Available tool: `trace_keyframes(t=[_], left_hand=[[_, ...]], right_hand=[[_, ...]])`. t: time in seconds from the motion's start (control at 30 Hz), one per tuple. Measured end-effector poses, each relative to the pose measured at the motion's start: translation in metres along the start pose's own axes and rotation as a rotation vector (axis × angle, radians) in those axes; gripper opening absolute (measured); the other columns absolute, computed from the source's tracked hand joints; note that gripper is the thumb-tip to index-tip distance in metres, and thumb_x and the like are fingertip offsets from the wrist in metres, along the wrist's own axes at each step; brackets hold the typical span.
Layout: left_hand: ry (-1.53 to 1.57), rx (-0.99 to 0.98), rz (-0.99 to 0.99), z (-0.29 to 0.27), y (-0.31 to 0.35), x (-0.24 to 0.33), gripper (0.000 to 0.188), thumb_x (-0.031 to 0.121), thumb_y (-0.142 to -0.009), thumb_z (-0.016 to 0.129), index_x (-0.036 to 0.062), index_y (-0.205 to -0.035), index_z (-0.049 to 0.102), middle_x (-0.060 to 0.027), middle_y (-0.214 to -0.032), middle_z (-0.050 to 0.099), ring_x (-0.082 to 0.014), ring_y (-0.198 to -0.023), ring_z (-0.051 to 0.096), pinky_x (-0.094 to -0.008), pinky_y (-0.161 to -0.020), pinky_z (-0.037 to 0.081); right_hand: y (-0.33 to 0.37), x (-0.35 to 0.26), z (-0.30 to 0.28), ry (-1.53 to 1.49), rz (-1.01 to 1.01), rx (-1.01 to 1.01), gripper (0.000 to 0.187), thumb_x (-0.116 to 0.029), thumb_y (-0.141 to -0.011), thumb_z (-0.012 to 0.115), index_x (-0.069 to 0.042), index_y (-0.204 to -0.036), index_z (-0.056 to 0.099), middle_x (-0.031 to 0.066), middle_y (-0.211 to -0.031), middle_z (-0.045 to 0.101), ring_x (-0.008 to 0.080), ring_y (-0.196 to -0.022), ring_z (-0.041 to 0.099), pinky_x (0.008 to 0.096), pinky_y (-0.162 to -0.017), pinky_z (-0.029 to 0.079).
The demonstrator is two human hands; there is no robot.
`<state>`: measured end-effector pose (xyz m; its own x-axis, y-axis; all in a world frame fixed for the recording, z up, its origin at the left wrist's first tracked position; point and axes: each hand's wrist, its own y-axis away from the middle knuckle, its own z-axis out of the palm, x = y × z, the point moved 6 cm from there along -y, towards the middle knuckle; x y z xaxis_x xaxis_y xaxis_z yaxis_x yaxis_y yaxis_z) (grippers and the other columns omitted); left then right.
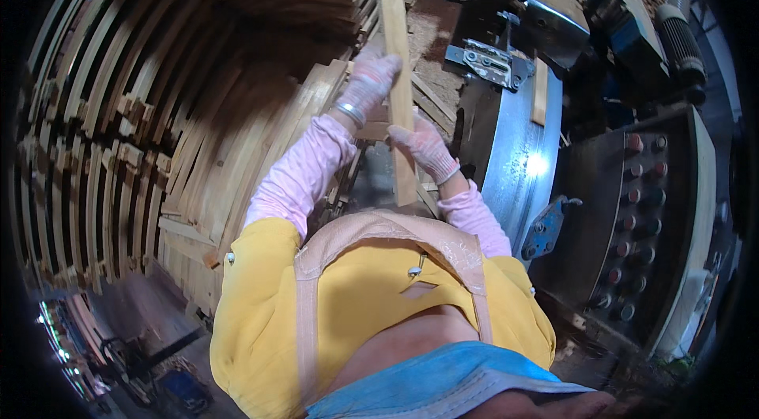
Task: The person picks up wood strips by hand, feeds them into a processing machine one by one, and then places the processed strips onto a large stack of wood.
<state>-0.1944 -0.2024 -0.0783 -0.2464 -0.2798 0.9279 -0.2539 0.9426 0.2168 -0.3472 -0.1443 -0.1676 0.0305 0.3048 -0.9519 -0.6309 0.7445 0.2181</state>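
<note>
1. Head view: both hands, in pale knit gloves, grasp one long wooden slat (395,63) held nearly upright before the chest.
2. Left hand (368,81): fingers wrapped round the slat's left edge, clenched on it at about mid-length. Pink sleeve (304,174) runs down from the wrist.
3. Right hand (424,145): closed on the same slat, below the left hand's hold and on the right edge. Palm faces the wood.
4. Slat: top end rises well above the upper hold; bottom end hangs below the lower hold, near the apron (379,229) bib. Slightly tilted, top leaning left.
5. A short cross-piece (371,131) of wood lies between the two holds, just left of the slat; whether it is joined to the slat, cannot tell.
6. Left of the holds: stacked slats (103,103) in rows, well apart from the hands; loose boards (229,158) lean nearer, under the left forearm.
7. Right of the holds: a blue-grey machine body (514,158) close beside the right wrist; beyond it a control panel (640,221) with round buttons.
8. Above the holds: a metal bracket (489,62) on the machine, just right of the slat.
</note>
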Motion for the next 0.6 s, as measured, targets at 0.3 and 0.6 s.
trace_keyframes(t=[0.3,0.6], left_hand=[[-1.106,0.179,0.225,-0.103,0.094,-0.203,0.092,0.023,-0.078,0.074,-0.0012,-0.157,0.035,-0.0289,-0.159,0.038,-0.0467,-0.150,0.034,-0.0536,-0.124,0.028],[-1.282,0.156,0.014,-0.125,0.093,-0.172,0.068,0.011,-0.078,0.069,0.0059,-0.144,0.053,-0.0261,-0.133,0.062,-0.0425,-0.124,0.060,-0.0510,-0.107,0.048]], right_hand=[[0.198,0.025,-0.161,1.327,0.428,1.017,0.060,-0.021,-0.092,0.068,-0.002,-0.147,0.053,0.0167,-0.131,0.065,0.0356,-0.122,0.060,0.0495,-0.108,0.045],[0.095,0.009,-0.266,1.717,0.337,1.161,0.036,-0.018,-0.091,0.064,-0.009,-0.126,0.061,0.0100,-0.123,0.062,0.0330,-0.118,0.057,0.0542,-0.101,0.044]])
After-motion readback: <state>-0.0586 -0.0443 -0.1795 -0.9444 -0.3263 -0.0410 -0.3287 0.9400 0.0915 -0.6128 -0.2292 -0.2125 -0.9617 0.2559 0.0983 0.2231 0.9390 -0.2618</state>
